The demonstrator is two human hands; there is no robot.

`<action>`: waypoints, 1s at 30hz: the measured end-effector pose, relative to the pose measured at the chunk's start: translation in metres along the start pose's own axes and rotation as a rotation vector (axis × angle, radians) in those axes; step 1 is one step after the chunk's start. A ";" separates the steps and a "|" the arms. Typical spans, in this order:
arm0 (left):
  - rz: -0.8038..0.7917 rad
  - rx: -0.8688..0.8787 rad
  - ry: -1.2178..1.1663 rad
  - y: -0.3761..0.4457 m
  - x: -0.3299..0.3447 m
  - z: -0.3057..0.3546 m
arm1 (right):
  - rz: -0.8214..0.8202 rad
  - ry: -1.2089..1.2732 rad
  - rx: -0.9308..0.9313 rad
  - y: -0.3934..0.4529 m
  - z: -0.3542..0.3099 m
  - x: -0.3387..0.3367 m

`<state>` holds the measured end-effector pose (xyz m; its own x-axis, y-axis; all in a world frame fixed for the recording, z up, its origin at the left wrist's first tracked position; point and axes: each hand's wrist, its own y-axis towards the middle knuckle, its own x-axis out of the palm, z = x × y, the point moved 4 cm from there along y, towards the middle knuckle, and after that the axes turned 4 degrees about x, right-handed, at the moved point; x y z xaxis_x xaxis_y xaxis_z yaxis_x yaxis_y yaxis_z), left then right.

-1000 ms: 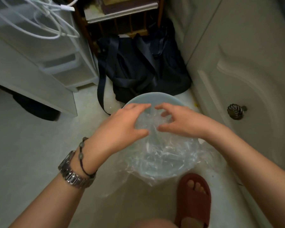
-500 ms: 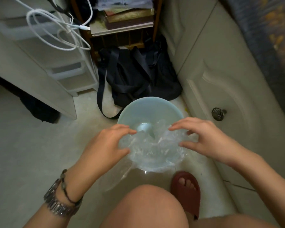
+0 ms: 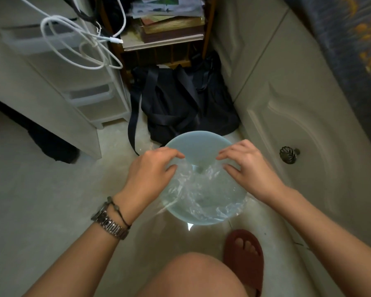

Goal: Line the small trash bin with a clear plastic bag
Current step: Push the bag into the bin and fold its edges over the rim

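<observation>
A small pale-blue trash bin (image 3: 193, 144) stands on the light floor (image 3: 41, 200), seen from straight above, just in front of a black bag (image 3: 180, 103) whose strap trails onto the floor; a clear plastic bag (image 3: 199, 194) lies crumpled over the near half of the bin's mouth, its film draping over the near rim and spilling a little onto the floor on the near left side, while the far half of the opening is uncovered and shows the bin's bare inner wall; the left hand (image 3: 150, 170) sits at the left side of the rim, fingers curled down and thumb drawn in, pinching the edge of the film there; the right hand (image 3: 246, 166) sits at the right side of the rim, fingers bent and spread, thumb tucked toward them, gripping the film's edge on that side; the two hands are apart, with the film stretched between them across the middle of the opening; the left wrist carries a metal watch (image 3: 109, 226) and a thin dark cord bracelet (image 3: 120, 213); a bare knee (image 3: 193, 273) rises at the bottom of the view, and a foot in a dark red slipper (image 3: 244, 258) rests on the floor just near of the bin; a cream cabinet door with a dark round knob (image 3: 288, 154) runs along the right; white plastic drawers (image 3: 90, 97) stand at the left, with a looped white cable (image 3: 73, 39) hanging over them
</observation>
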<state>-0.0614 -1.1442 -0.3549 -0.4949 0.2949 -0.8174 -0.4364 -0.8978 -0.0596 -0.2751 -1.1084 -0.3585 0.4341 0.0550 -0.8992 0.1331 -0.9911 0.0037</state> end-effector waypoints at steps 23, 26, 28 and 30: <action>-0.132 0.442 0.039 -0.033 0.000 0.014 | -0.001 0.120 0.030 -0.024 0.007 -0.017; -0.119 0.422 0.077 -0.031 -0.002 0.011 | 0.002 0.132 0.060 -0.022 0.007 -0.019; -0.114 0.436 0.072 -0.030 -0.004 0.011 | -0.009 0.138 0.067 -0.021 0.008 -0.020; -0.101 0.450 0.043 -0.030 -0.005 0.012 | -0.020 0.150 0.068 -0.019 0.009 -0.021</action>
<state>-0.0545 -1.1146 -0.3416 -0.4057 0.3517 -0.8436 -0.7685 -0.6309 0.1066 -0.2946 -1.0921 -0.3433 0.5613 0.0870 -0.8231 0.0846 -0.9953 -0.0475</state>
